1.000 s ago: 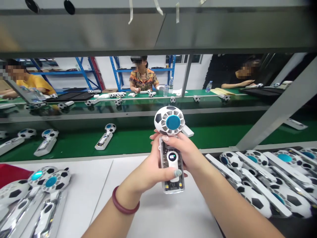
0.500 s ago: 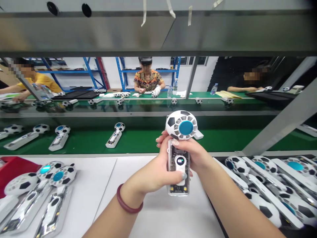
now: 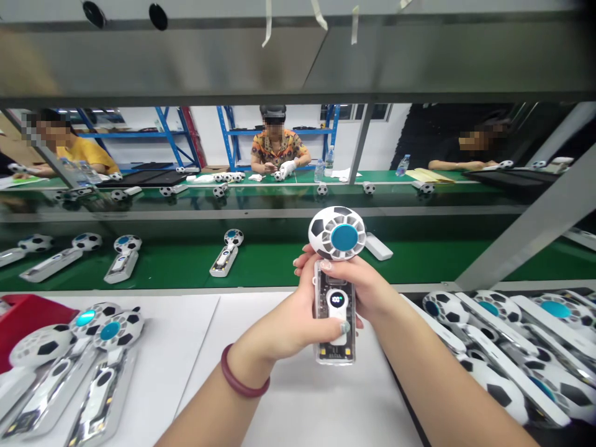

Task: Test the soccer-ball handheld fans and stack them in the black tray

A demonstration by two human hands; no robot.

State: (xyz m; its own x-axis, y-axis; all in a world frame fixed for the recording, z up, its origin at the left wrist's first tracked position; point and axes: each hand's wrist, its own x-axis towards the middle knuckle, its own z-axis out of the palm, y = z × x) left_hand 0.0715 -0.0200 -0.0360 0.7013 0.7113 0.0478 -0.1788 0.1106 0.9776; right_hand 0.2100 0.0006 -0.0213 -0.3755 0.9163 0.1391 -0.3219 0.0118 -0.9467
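Note:
A handheld fan (image 3: 336, 354) with a soccer-ball head and a clear body is held upright over the white table, its round display lit with "100". My left hand (image 3: 307, 316) wraps the body from the left, thumb on the white strip below the display. My right hand (image 3: 365, 279) grips the upper body from the right, thumb lying just under the ball head. Fingers behind the fan are partly hidden. Beyond it, a white fan handle (image 3: 379, 246) lies on the green belt (image 3: 279, 261).
Several fans (image 3: 109, 385) lie at the left beside a red bin (image 3: 28, 316). More fill a black tray (image 3: 405, 397) at the right. Fans ride on the belt. A slanted metal post (image 3: 521, 205) stands at the right; people sit across the line.
Fans on the near belt have shifted right, those on the far belt left. The person in the middle has moved their hands. My hands keep nearly the same hold on the fan.

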